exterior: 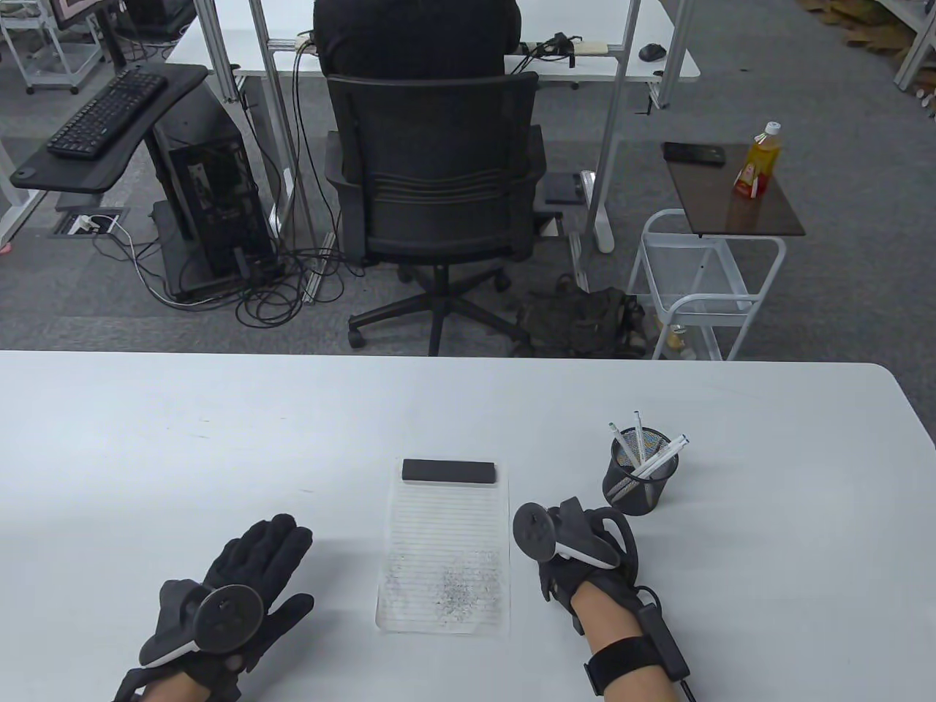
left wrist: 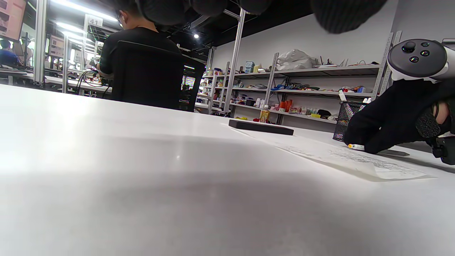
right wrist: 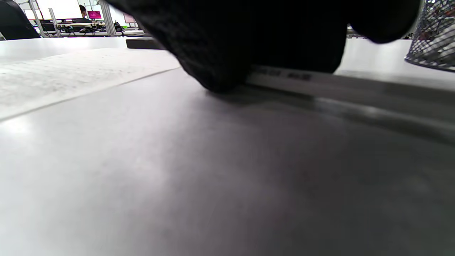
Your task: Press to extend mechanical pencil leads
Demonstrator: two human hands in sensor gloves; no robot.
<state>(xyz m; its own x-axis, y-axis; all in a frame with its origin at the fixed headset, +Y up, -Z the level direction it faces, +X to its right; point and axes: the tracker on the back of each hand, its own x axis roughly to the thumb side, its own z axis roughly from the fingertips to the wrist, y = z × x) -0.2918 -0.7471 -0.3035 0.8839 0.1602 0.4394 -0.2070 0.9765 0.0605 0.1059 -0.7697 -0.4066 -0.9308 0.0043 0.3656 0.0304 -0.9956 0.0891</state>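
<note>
Right hand (exterior: 578,548), lower right of centre: fingers curled down over a mechanical pencil (right wrist: 284,75) lying flat on the table (exterior: 219,439), probably to lift it; grip hidden. Left hand (exterior: 234,585), lower left: fingers spread flat, idle. Lined paper (exterior: 446,548) between; mesh cup (exterior: 640,475) holds spare pencils.
</note>
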